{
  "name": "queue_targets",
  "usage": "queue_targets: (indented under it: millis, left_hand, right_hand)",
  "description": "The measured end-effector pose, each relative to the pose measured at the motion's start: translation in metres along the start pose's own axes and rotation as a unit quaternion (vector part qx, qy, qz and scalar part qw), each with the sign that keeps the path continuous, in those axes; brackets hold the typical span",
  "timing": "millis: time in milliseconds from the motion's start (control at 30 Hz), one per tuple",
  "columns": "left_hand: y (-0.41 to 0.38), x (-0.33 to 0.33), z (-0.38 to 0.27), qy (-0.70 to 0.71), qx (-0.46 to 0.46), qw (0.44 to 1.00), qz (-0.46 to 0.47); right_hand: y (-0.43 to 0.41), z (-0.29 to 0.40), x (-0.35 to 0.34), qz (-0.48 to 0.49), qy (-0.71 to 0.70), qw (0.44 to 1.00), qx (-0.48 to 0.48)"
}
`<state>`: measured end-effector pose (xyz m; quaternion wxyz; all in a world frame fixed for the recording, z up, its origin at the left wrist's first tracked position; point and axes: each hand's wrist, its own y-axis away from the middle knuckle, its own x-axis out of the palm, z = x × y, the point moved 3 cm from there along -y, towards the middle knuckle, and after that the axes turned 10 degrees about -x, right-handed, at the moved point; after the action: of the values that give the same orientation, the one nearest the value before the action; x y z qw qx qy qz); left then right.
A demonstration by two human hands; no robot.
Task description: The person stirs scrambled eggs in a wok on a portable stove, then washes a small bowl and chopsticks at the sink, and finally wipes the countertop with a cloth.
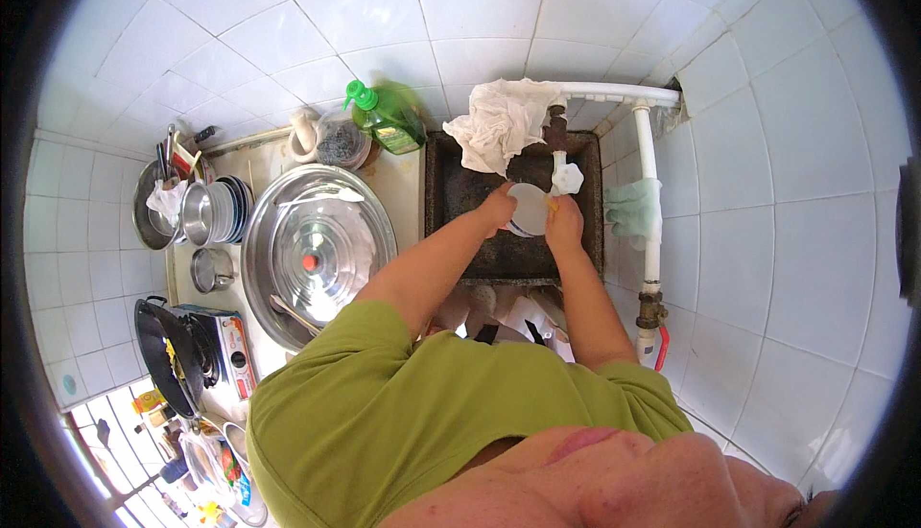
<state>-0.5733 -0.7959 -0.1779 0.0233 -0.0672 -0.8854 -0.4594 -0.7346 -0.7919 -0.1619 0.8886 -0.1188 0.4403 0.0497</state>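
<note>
Over the dark stone sink [475, 262], my left hand [498, 211] grips the left rim of a white bowl [529, 206] with a blue band outside. The bowl is tilted. On its right side, my right hand [565, 223] is closed around a small yellow thing [552, 203], perhaps a sponge or cloth, mostly hidden by the fingers. Just above my right hand is a white tap end [567, 178] on a rusty pipe [555, 127]. Whether water runs cannot be told.
A pale cloth [496, 121] hangs over the white pipe [611, 90] behind the sink. Left of the sink stand a green pump bottle [389, 121], a large steel basin [260, 240] with a glass lid [338, 240] inside, stacked bowls [229, 210] and a wok [155, 355]. Green gloves [637, 210] hang at right.
</note>
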Motion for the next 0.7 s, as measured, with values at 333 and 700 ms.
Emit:
queue_targets:
  millis: [333,700]
  left_hand:
    - [0.003,-0.001,-0.005,-0.308,0.221,0.925,-0.034]
    - [-0.016,-0.005,0.021,0.038,0.265,0.95,-0.163]
  right_hand:
    - [-0.035,-0.026,0.034,0.171,0.151,0.971,-0.074]
    - [0.006,-0.01,0.033,0.147,-0.49,0.766,0.389]
